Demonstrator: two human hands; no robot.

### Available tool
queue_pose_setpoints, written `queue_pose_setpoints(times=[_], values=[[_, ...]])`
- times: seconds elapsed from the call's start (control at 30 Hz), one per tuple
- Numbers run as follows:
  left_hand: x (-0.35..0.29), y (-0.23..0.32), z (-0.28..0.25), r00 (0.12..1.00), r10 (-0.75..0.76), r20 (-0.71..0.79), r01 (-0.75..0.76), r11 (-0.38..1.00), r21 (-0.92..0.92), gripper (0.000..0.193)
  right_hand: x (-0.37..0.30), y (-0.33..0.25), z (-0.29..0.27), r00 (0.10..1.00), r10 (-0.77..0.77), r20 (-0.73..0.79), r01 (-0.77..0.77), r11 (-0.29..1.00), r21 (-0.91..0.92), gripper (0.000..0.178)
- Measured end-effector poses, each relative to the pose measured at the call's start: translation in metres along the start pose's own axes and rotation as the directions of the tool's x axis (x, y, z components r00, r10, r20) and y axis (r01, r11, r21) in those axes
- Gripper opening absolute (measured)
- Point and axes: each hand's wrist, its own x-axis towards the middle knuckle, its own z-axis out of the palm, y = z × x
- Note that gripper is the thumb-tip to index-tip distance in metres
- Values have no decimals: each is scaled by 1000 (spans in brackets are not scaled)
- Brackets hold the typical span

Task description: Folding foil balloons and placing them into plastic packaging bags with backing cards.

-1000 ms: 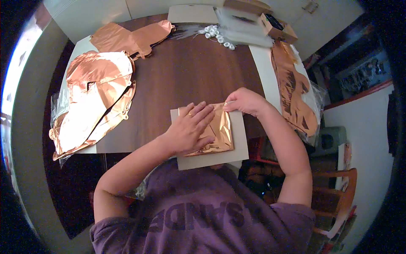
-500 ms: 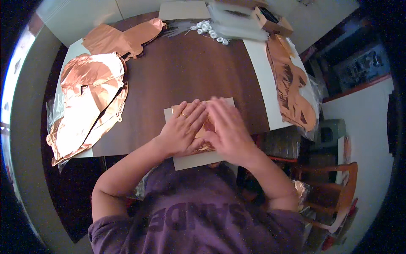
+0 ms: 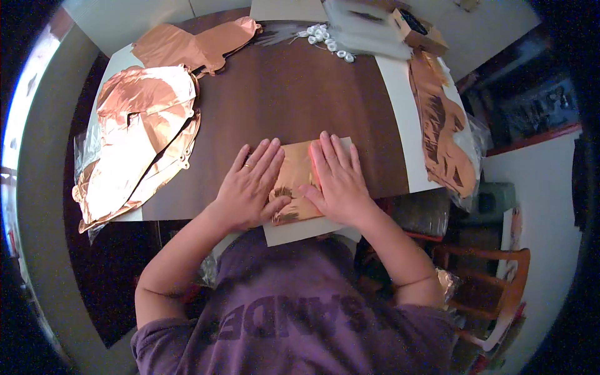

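Observation:
A folded sheet of shiny copper-coloured foil [image 3: 295,172] lies on a pale card [image 3: 294,235] at the table's near edge. My left hand [image 3: 252,181] rests flat along the foil's left side, fingers stretched out and a ring on one of them. On the other side my right hand [image 3: 340,178] lies flat on the foil's right edge, its fingers slightly apart. Both thumbs point inward over the foil. Neither hand grips anything. Part of the card is hidden under the foil and the hands.
Flat copper foil balloons [image 3: 140,131] lie stacked at the left, with another foil piece [image 3: 197,47] behind them. More foil [image 3: 440,125] lies along the right edge. Small white rings [image 3: 326,41], clear plastic bags [image 3: 365,28] and a cardboard box [image 3: 417,31] stand far back. A wooden chair [image 3: 490,250] is at right.
My hands were close together over the middle of the foil, the right one blurred. Now they have spread apart to its two sides, and more of the foil shows between them.

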Motion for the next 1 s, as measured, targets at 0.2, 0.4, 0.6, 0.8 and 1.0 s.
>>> queue_pose_setpoints(times=[0.2,0.4,0.6,0.8,1.0], values=[[15,-23,2,999,39,2,-39,999,20,85,18,10,3,1000,-1,-15,0,1000,-18,81],[9,-17,-4,1000,-2,11,2,1000,0,103,22,13,8,999,-14,-30,13,1000,-19,83],[1,-22,-9,999,-11,49,12,1000,-15,113,21,12,4,999,-23,-27,22,999,-32,83],[15,-7,-20,992,-124,33,123,992,16,99,20,14,9,998,-30,-47,28,999,-35,82],[31,16,18,985,-51,-166,60,997,48,88,20,15,10,998,-34,-48,32,999,-37,80]])
